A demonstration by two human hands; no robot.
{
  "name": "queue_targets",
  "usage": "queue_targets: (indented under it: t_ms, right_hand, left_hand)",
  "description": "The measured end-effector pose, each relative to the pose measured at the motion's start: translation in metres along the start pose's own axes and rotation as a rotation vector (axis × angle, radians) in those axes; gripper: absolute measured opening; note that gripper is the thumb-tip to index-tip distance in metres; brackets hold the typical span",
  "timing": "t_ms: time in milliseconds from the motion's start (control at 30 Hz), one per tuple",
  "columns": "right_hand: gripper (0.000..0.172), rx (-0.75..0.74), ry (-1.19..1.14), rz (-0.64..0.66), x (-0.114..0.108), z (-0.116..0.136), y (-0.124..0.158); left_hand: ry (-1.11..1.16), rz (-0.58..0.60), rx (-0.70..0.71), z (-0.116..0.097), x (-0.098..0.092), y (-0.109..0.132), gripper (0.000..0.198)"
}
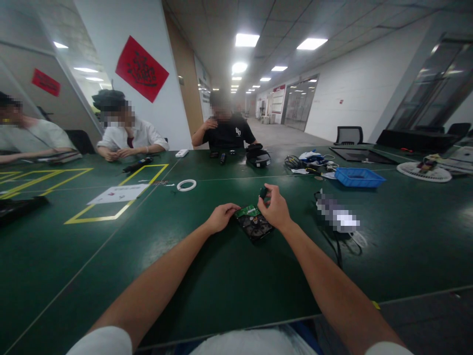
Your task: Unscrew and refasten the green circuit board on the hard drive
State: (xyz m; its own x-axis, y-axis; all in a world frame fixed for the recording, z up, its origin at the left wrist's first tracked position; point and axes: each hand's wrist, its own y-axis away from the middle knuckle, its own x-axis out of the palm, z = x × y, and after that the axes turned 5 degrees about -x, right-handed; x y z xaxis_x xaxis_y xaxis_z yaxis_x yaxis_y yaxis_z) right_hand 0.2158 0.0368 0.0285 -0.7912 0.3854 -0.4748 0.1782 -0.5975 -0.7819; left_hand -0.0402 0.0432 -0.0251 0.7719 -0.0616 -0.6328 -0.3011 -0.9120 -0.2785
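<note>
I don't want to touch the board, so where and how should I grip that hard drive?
Probably pinch the near-left edge of the hard drive, coming from the left hand side: it seems to lie flat, green board facing up, and neither hand covers that edge.

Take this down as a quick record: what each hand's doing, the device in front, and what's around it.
Left hand: fingers at the left corner of the hard drive
Right hand: grips a small dark object
Hard drive: dark, green circuit board showing
Beyond, left: white ring
Beyond, right: blue tray
</note>
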Motion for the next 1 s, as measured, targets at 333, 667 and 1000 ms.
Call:
queue_targets:
  t_ms: [333, 667, 1000]
  right_hand:
    - [0.049, -0.006, -0.023, 0.003, 0.0004, -0.0071, -0.0014]
    - [0.046, -0.032, -0.029, 0.006, 0.0021, -0.0057, 0.0001]
    - [0.047, -0.001, -0.034, -0.006, 0.0031, -0.0074, 0.0011]
  left_hand:
    - [-0.007, -0.009, -0.004, -0.0015, -0.0010, 0.0020, 0.032]
    - [-0.020, -0.012, 0.025, -0.0032, -0.0006, 0.0016, 0.031]
    - [-0.047, -0.035, -0.002, -0.0047, -0.0004, 0.0012, 0.029]
